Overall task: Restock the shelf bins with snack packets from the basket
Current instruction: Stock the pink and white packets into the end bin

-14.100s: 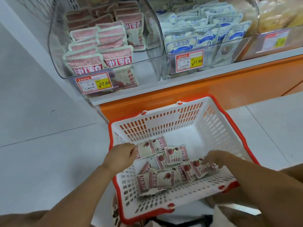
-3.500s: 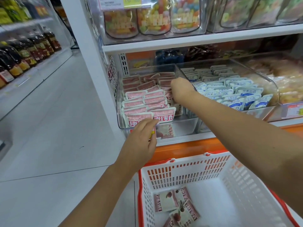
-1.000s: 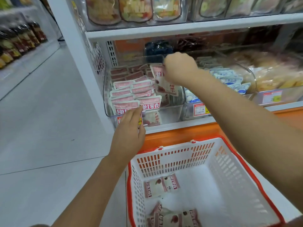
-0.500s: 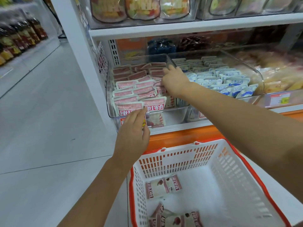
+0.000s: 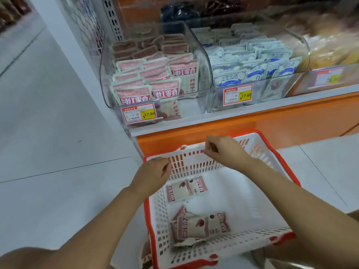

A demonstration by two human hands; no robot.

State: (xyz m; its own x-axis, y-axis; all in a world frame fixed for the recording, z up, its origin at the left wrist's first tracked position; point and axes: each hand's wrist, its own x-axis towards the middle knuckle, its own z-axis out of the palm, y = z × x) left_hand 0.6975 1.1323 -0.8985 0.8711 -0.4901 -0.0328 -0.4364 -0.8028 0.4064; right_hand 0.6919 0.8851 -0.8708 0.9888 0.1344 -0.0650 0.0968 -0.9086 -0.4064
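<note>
A white basket with a red rim (image 5: 252, 193) stands on the floor below the shelf. Two pink-and-white snack packets (image 5: 185, 189) lie near its far wall, and a small heap of several more (image 5: 198, 227) lies near its front. My left hand (image 5: 153, 176) hovers over the basket's far left corner, fingers loosely curled, holding nothing. My right hand (image 5: 225, 152) is above the far wall, fingers loosely bent and empty. The clear left shelf bin (image 5: 203, 61) holds rows of the same pink packets (image 5: 151, 74).
A second clear bin (image 5: 219, 104) to the right holds blue-and-white packets (image 5: 252, 59). Further right is a bin of yellowish goods (image 5: 330, 53). Price tags (image 5: 138, 114) hang on the bin fronts. An orange shelf base (image 5: 272, 125) runs behind the basket. Grey floor tiles (image 5: 48, 133) spread to the left.
Both hands have come down from the pink-packet bin to the basket's far edge. My right hand has let go of the packet it put in the bin. The view has tilted downward.
</note>
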